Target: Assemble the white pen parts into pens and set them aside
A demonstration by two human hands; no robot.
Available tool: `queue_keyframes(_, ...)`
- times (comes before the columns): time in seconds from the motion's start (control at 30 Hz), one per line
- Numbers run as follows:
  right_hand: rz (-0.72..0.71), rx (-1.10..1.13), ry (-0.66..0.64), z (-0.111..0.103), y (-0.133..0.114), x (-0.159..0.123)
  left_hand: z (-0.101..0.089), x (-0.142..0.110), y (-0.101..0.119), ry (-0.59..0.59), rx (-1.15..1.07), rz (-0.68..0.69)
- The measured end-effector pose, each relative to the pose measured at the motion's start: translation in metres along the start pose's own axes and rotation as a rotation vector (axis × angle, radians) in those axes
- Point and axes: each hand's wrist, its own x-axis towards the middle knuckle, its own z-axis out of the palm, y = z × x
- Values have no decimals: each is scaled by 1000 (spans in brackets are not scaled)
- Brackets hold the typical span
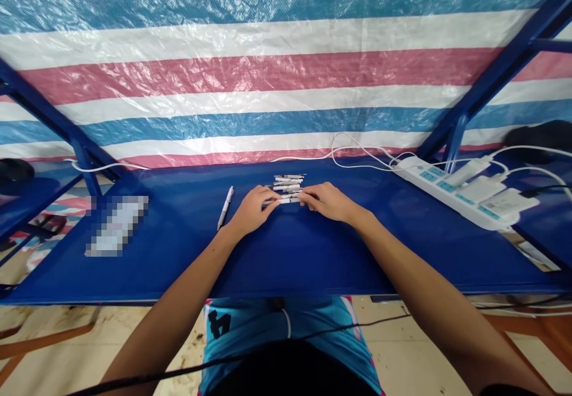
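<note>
Both my hands rest on the blue table [313, 253] near its middle. My left hand [252, 208] and my right hand [328, 201] pinch the two ends of one white pen [286, 200] that lies flat between them. Just behind it lies a small pile of several white pens [288, 183], side by side. A single white pen [226, 206] lies apart, a little left of my left hand, pointing away from me.
A white power strip [451, 196] with white chargers and cables lies at the right of the table. A blurred white patch [117, 226] sits at the left. A striped tarp hangs behind; blue frame bars slant at both sides.
</note>
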Motion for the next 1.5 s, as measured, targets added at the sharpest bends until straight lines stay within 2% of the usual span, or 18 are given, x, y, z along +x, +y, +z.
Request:
queue_keyframes(0.17,-32,-10,44,1,0,0,-1,0,1,-5,4,-13)
queue_keyframes(0.37,-8,-10,0,1,0,1,0,0,1,-11,-4,-17)
queue_keyframes(0.53,-31,-2,46,1,1,0,0,0,0,-11,-10,-17)
queue_keyframes(0.87,-11,10,-5,-1,-3,0,0,-1,0,-10,-6,-9)
queue_keyframes(1.1,-50,16,54,1,1,0,0,-1,-1,-11,-2,-20)
queue_keyframes(1.5,7,-23,23,0,-3,0,1,0,0,-12,-17,-13)
